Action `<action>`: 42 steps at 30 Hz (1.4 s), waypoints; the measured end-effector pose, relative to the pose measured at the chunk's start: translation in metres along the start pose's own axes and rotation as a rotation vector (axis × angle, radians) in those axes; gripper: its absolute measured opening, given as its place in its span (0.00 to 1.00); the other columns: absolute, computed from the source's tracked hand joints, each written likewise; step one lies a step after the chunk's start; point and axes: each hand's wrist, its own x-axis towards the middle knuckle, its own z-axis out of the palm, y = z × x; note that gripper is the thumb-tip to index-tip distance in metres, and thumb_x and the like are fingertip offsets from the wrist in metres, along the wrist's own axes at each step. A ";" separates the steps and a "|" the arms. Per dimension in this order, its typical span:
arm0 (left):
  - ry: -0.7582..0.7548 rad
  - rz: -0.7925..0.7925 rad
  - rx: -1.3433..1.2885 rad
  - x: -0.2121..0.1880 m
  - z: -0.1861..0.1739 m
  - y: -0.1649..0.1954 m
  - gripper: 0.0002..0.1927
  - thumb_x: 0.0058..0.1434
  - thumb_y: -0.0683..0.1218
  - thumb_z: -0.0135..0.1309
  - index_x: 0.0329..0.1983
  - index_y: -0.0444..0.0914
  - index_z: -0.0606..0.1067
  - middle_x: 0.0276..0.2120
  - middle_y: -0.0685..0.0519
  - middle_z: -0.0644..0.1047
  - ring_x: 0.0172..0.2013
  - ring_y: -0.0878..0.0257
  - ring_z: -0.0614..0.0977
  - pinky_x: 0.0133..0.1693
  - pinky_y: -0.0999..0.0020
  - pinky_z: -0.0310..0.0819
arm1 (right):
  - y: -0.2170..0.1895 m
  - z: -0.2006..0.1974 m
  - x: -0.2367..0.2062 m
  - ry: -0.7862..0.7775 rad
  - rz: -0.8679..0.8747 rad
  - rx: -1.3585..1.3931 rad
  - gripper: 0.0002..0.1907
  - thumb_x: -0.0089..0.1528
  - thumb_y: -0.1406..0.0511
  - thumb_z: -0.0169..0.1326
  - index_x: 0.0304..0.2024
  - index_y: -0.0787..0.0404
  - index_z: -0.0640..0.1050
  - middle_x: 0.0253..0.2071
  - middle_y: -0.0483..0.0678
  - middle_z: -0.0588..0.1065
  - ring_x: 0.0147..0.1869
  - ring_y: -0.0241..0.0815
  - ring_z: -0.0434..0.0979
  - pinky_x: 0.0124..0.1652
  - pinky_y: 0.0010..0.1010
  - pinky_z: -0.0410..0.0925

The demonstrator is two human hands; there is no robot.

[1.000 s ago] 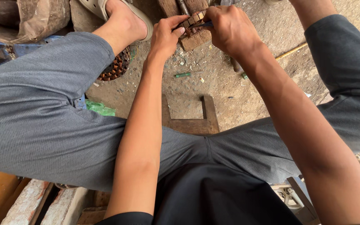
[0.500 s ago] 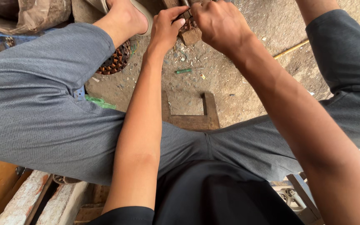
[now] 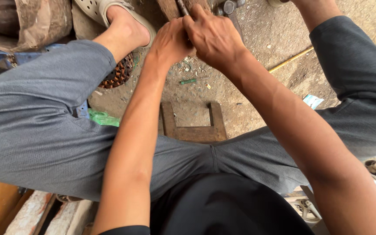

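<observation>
While my left hand [image 3: 170, 43] and right hand [image 3: 216, 39] are pressing together, fingers curled tight around a thin metal rod [image 3: 182, 7], they are hovering above the dirt floor [image 3: 257, 48] between my feet

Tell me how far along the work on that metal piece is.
Done: nothing looks finished. In hand: left hand and right hand close together around a small metal rod by the wooden block. Left: cannot tell; the hands hide it.

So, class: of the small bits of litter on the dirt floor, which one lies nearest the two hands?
The small green stick, just below the left hand and right hand. The pale blue scrap and green plastic scrap lie farther off.
</observation>
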 end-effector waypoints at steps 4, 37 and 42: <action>-0.014 0.020 -0.009 0.004 0.007 -0.012 0.07 0.60 0.41 0.55 0.38 0.31 0.77 0.36 0.35 0.81 0.38 0.42 0.82 0.39 0.51 0.77 | -0.005 -0.012 -0.005 -0.081 0.039 0.134 0.25 0.62 0.78 0.48 0.63 0.71 0.65 0.63 0.65 0.66 0.63 0.58 0.71 0.53 0.45 0.71; -0.216 0.067 0.019 0.017 -0.009 0.005 0.23 0.70 0.47 0.45 0.67 0.37 0.70 0.51 0.40 0.79 0.37 0.40 0.83 0.43 0.49 0.79 | 0.069 0.098 -0.095 0.074 1.156 0.727 0.33 0.61 0.51 0.62 0.58 0.66 0.70 0.36 0.60 0.77 0.39 0.58 0.79 0.38 0.49 0.73; -0.103 0.217 0.121 0.015 0.007 -0.017 0.21 0.71 0.48 0.49 0.65 0.35 0.73 0.41 0.37 0.80 0.32 0.39 0.82 0.38 0.48 0.78 | 0.038 0.020 -0.133 0.059 0.996 1.265 0.33 0.62 0.47 0.54 0.58 0.65 0.69 0.27 0.53 0.75 0.21 0.42 0.76 0.20 0.34 0.71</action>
